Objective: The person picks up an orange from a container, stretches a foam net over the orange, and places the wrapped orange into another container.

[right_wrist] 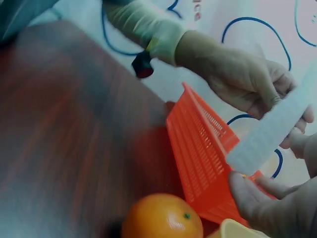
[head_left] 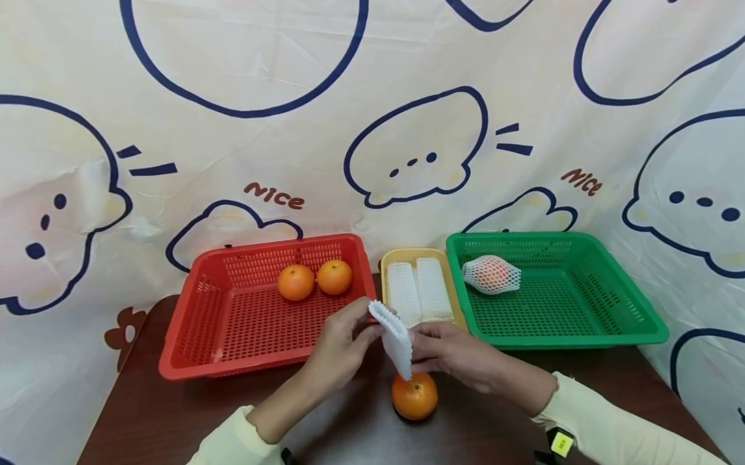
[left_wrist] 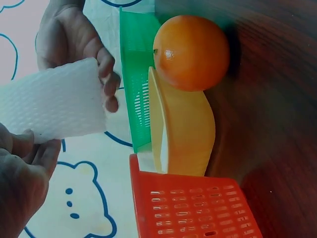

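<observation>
A flattened white foam net sleeve (head_left: 396,341) is held up over the table between both hands. My left hand (head_left: 342,343) pinches it between thumb and fingers at its left side. From the right, my right hand (head_left: 453,353) grips the opposite side; the left wrist view shows that hand's fingers (left_wrist: 110,84) along the sleeve's edge. Just below the sleeve, an orange (head_left: 414,396) sits on the dark table, apart from both hands. The upper end of the sleeve shows a narrow opening in the head view.
Behind my left hand stands a red basket (head_left: 242,367) with two oranges (head_left: 296,282). A yellow tray (head_left: 459,313) in the middle holds more flat foam sleeves (head_left: 434,288). On the right, a green basket (head_left: 567,340) contains one fruit in a foam net (head_left: 492,275). A patterned cloth hangs behind.
</observation>
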`<act>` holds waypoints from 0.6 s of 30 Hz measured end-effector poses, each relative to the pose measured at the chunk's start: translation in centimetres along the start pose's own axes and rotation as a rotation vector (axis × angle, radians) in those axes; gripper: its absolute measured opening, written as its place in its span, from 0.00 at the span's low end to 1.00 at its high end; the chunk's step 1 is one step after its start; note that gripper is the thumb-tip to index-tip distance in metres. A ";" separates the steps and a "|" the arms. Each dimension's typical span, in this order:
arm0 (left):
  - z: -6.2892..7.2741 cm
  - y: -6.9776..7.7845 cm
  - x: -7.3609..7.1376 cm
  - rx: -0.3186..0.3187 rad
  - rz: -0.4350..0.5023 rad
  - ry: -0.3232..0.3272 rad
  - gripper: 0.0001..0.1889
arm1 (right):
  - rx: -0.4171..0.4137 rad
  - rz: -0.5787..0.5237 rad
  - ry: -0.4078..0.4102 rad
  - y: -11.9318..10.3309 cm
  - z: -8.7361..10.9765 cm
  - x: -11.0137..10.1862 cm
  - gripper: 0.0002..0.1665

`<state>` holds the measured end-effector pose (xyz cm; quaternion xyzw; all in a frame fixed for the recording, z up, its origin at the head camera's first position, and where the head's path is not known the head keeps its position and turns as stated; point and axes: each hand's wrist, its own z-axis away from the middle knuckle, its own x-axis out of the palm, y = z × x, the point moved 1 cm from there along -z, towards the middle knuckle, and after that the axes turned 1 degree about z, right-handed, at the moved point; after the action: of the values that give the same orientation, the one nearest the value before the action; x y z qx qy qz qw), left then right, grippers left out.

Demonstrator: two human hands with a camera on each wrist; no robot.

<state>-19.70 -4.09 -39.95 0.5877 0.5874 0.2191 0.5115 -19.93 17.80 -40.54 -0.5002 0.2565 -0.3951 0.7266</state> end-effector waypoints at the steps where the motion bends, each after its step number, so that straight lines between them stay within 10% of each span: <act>1: 0.0 0.1 0.0 0.008 -0.013 -0.008 0.13 | 0.023 -0.033 -0.020 0.1 0.0 0.0 0.32; 18: 0.1 0.5 0.7 0.098 -0.104 -0.068 0.16 | 0.138 -0.271 -0.054 1.3 -0.4 -0.1 0.20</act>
<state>-19.25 -3.36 -39.78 0.5878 0.6094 0.1434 0.5124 -19.89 17.95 -41.92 -0.4897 0.1395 -0.4924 0.7059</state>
